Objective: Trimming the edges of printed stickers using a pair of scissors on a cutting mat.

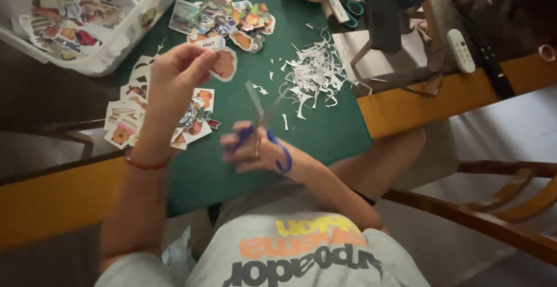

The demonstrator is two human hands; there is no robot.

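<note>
1. My scissors (pixel 264 130) have blue handles and grey blades.
2. The cutout (pixel 223 65) I pinch is orange-brown with a white border.
3. The mat (pixel 325 130) is dark green.
4. The paper scraps (pixel 313 75) are white.
5. My wrist band (pixel 145 164) is red.
6. The table edge (pixel 52 197) is orange-yellow.
7. The tray (pixel 125 37) is white.

One head-worn view looks steeply down, close over the person's lap and the green mat (pixel 325 124); no second view
</note>
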